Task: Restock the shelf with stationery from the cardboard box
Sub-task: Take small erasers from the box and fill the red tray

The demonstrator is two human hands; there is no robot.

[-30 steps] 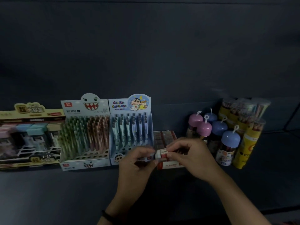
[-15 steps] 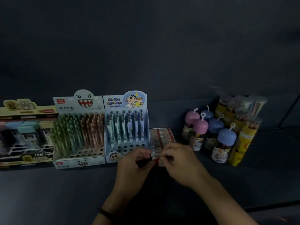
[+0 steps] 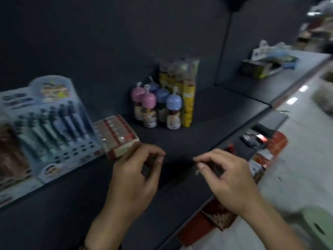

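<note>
Dark grey shelf [image 3: 207, 120] fills most of my view, and the picture is blurred. The red-and-white tray of small packs [image 3: 117, 134] sits on it left of centre, just beside the blue pen display [image 3: 48, 123] at the left edge. I see the left hand [image 3: 135, 174] at that tray's near corner. Its grip is narrow, with fingers curled and thumb and forefinger tips nearly meeting, and I see nothing between them. The right hand [image 3: 232, 179] hovers apart from it, right of centre over the shelf's front edge, fingers curled too. A pale speck shows at its fingertips, and I cannot tell whether the grip holds it. Pastel-capped bottles [image 3: 156, 107] and yellow tubes [image 3: 188, 98] stand together behind, mid-frame.
</note>
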